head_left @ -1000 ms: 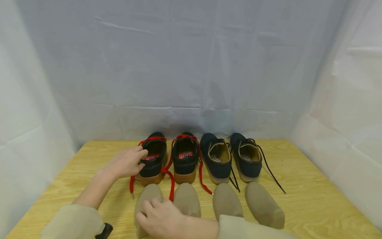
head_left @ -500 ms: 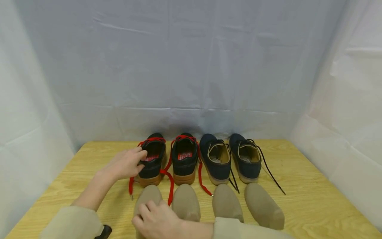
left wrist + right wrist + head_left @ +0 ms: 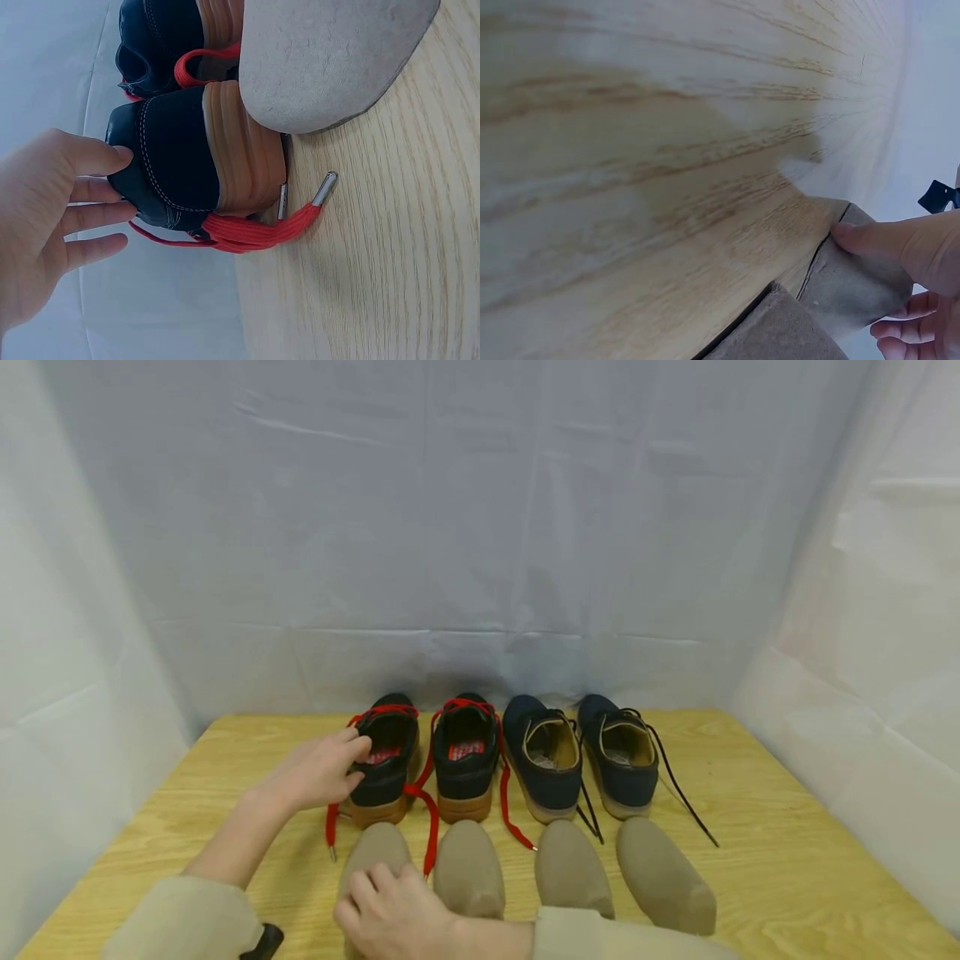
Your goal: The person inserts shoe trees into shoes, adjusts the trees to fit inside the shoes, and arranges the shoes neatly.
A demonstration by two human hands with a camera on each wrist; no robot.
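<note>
From the head camera, a light wooden table [image 3: 787,860] with visible grain stands inside pale grey-white fabric walls [image 3: 480,527]. The left hand [image 3: 318,770] rests with relaxed, nearly straight fingers on the black shoe with red laces and tan sole [image 3: 384,760]. The right hand [image 3: 393,914] curls over the leftmost beige suede shoe [image 3: 372,852].

The left wrist camera shows the fingers [image 3: 97,157] touching the black heel [image 3: 169,161], above the wood.

In the right wrist camera, the thumb [image 3: 900,244] presses on the beige shoe [image 3: 847,289] on the table.
</note>
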